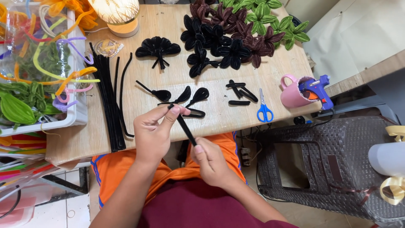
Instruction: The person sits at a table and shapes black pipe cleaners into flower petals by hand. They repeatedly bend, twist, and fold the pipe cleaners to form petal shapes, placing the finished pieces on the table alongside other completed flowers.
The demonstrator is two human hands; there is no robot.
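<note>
My left hand and right hand each pinch an end of the black pipe cleaner; I judge over-bending could kink it, or nudge the near petals.

Black pipe cleaner, straight, slanted, above table edge.

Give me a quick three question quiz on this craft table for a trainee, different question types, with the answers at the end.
1. True or false: both hands grip one black pipe cleaner.
2. Which tool lies flat on the table, right of the bent black pieces? A) blue scissors B) pliers C) ruler
3. What sits inside the pink mug?

Key:
1. True: the left hand pinches its upper end, the right hand its lower end.
2. A, the blue scissors.
3. A blue glue gun.
</note>
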